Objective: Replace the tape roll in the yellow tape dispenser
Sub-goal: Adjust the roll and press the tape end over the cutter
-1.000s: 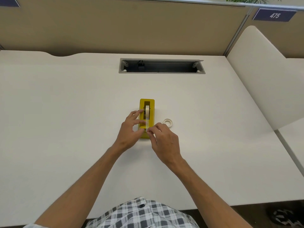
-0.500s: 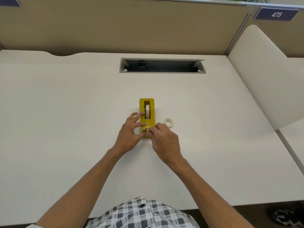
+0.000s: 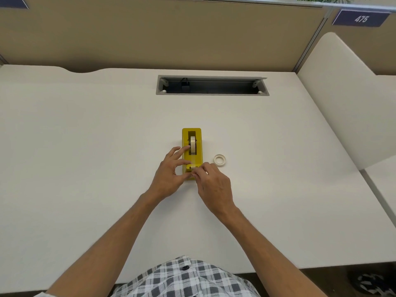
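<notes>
The yellow tape dispenser (image 3: 198, 133) lies lengthwise on the white desk, with a pale tape roll (image 3: 192, 144) seated upright in its slot. A clear strip of tape runs from the roll toward the near cutter end. My right hand (image 3: 212, 185) pinches the free end of that strip at the cutter. Resting against the dispenser's left side, my left hand (image 3: 169, 172) has fingertips on its top near the roll and thumb at the near end. A second, thin white roll or core (image 3: 219, 160) lies flat on the desk just right of the dispenser.
A grey cable tray opening (image 3: 212, 85) is set into the desk (image 3: 85, 146) behind the dispenser. A tan partition wall stands at the back, and a white divider panel (image 3: 342, 103) rises at the right. The desk's near edge is at my waist.
My right hand has drawn the tape end slightly nearer the cutter end. My left hand's fingers have shifted along the dispenser's top. The dispenser and the loose roll have stayed put.
</notes>
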`<action>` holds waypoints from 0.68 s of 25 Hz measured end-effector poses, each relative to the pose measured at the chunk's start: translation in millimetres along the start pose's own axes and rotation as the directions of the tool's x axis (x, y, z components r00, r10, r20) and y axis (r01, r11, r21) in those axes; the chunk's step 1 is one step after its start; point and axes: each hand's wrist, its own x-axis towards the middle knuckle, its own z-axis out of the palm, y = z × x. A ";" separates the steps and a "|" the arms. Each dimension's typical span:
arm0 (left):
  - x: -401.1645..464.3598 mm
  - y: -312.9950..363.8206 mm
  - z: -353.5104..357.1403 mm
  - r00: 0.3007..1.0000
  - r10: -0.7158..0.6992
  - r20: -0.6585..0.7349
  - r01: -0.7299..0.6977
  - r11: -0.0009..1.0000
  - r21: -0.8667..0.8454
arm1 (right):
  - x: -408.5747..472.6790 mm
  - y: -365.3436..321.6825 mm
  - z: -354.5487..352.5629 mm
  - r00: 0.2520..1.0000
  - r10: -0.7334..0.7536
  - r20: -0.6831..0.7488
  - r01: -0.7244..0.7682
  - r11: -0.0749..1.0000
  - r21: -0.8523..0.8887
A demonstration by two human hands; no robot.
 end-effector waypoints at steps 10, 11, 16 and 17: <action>-0.4 -4.4 -0.5 1.000 0.003 0.023 -0.002 1.000 -0.012 | -4.4 -0.2 1.0 0.998 -0.003 -0.056 0.002 1.000 -0.024; -0.4 -5.3 -0.2 1.000 0.001 0.023 -0.001 1.000 -0.009 | -4.6 -0.1 -0.5 0.998 0.000 -0.064 -0.001 1.000 -0.023; 0.1 -9.1 1.7 1.000 0.001 0.030 -0.001 1.000 -0.011 | -1.5 -0.8 -6.5 0.996 -0.003 -0.087 0.001 1.000 -0.022; 0.1 -9.1 1.7 1.000 -0.002 0.029 0.002 1.000 -0.011 | -0.7 -0.8 -7.3 0.996 -0.006 -0.090 0.004 1.000 -0.023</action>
